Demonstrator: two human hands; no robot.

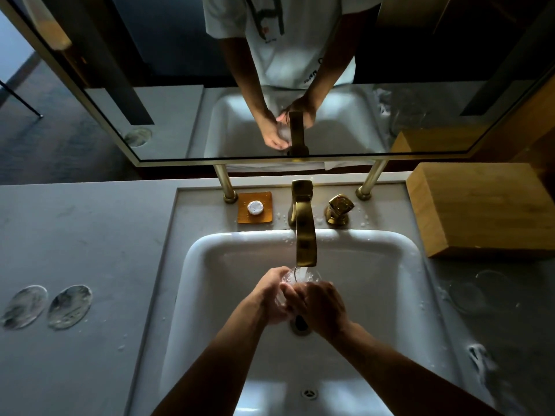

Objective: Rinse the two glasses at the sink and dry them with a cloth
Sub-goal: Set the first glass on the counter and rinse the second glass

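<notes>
Glasses number two: one clear glass (295, 276), streaming with water, is gripped by both the left hand (271, 292) and right hand (318, 304) under the brass tap (304, 235) over the sink (405, 265), while the second glass (477, 291) is stood on the counter (90, 235) to the right.

A clear glass (295, 277) is held over the white sink (405, 295) basin, its mouth tilted up toward twelve o'clock, catching the water stream just below the spout. A second clear glass (477, 291) stands upright on the wet desk (75, 235), at three o'clock from the first, beside the sink.
</notes>
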